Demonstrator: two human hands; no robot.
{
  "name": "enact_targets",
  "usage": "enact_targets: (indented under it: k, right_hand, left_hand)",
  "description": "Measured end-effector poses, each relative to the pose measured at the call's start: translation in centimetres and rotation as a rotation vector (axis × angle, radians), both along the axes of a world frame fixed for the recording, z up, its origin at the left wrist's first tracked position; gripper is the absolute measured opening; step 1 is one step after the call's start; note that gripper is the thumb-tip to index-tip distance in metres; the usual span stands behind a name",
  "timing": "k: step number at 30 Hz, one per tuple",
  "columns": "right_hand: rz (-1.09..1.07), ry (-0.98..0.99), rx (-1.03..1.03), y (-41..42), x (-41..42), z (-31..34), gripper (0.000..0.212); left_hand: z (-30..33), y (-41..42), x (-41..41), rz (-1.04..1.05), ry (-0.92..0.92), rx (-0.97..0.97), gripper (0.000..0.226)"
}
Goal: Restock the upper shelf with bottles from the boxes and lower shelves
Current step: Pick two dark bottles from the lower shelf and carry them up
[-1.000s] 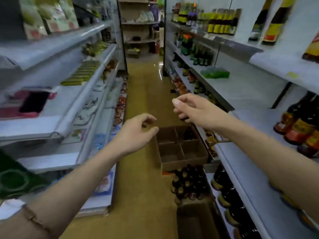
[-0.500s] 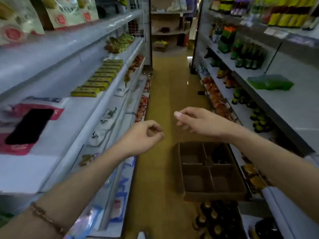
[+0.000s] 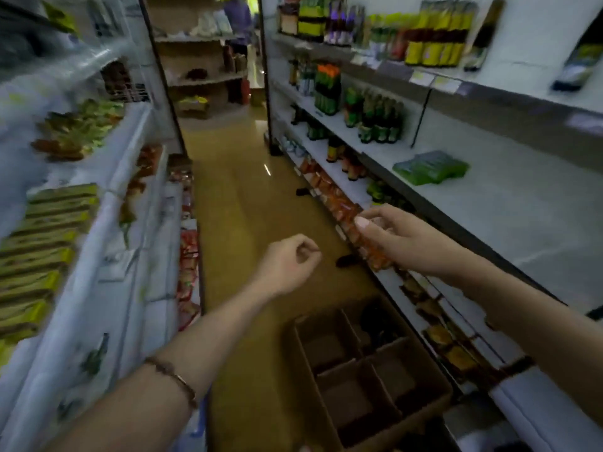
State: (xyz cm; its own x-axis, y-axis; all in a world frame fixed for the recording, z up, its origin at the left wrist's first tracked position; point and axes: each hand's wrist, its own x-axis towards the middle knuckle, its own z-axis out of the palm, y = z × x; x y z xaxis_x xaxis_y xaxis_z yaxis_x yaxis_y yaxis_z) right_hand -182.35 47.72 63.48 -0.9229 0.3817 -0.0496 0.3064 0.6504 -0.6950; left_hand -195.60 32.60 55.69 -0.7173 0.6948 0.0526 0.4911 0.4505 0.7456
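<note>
1. Head view: shop aisle, yellow floor (image 3: 235, 203), white shelving on both sides. Frame is motion-blurred, worst on the left.
2. Left hand (image 3: 287, 265): out over the floor mid-aisle, fingers curled in, thumb tip against the index finger. Nothing in it. Thin bracelet (image 3: 173, 376) on that forearm.
3. Right hand (image 3: 398, 239): reaches toward the right-hand shelving, in front of a low row of orange packets (image 3: 339, 203). Fingers loosely bent, no object visible in it; whether the fingertips touch the packets I cannot tell.
4. Hands are apart, right one higher and further forward.
5. Cardboard box (image 3: 368, 370): on the floor below the right forearm, against the right shelving. Dividers split it into compartments. The near compartments look empty; something dark sits in the far right one, too blurred to identify as a bottle.
6. Bottles: green bottles (image 3: 378, 122) stand in a group on a middle right shelf, further down the aisle. Yellow-labelled bottles (image 3: 437, 37) stand in a row on the upper shelf (image 3: 489, 83), with a dark bottle (image 3: 483, 31) beside them and another dark bottle (image 3: 577, 57) at the frame's right edge.
7. Green flat pack (image 3: 430, 168) lies alone on the wide white shelf near the right hand's level; the rest of that shelf surface toward the camera is bare white.
8. Left shelving: stacked yellow-green boxes (image 3: 42, 249) on the near shelf, mixed packets above, blurred.
9. Aisle end: another shelf unit (image 3: 202, 70) with assorted goods, detail unreadable.
</note>
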Motion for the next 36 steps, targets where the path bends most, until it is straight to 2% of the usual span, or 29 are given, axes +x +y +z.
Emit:
enact_targets:
  k: [4, 10, 13, 16, 22, 28, 32, 36]
  right_hand:
    - [-0.116, 0.014, -0.07, 5.1, -5.0, -2.1, 0.054]
    - [-0.181, 0.097, -0.155, 11.1, -16.6, -3.2, 0.053]
    - [-0.205, 0.106, -0.173, 13.5, -19.8, -2.9, 0.048]
    - [-0.277, 0.1, -0.138, 16.9, -20.9, -3.2, 0.048]
    - [-0.546, -0.011, -0.217, 22.6, -19.1, -8.3, 0.054]
    - [-0.918, -0.017, -0.338, 26.3, -19.7, -15.3, 0.06]
    - [-1.161, 0.025, -0.428, 26.8, -21.3, -19.4, 0.051]
    - [-1.337, 0.02, -0.52, 25.9, -21.5, -22.7, 0.05]
  left_hand:
    - [-2.2, 4.7, -6.9, -0.12, 0.054, -0.031, 0.002]
    - [0.3, 10.8, -17.7, -0.277, 0.136, -0.165, 0.033]
    - [1.4, 14.9, -21.0, -0.308, 0.162, -0.137, 0.031]
    - [0.6, 20.0, -22.8, -0.455, 0.166, -0.167, 0.028]
    - [-4.9, 31.2, -25.2, -0.807, 0.172, -0.288, 0.03]
    - [-12.7, 41.1, -27.5, -1.141, 0.187, -0.481, 0.039]
    - [-17.0, 45.7, -29.1, -1.275, 0.116, -0.515, 0.028]
    - [-21.0, 48.6, -28.9, -1.378, 0.091, -0.63, 0.026]
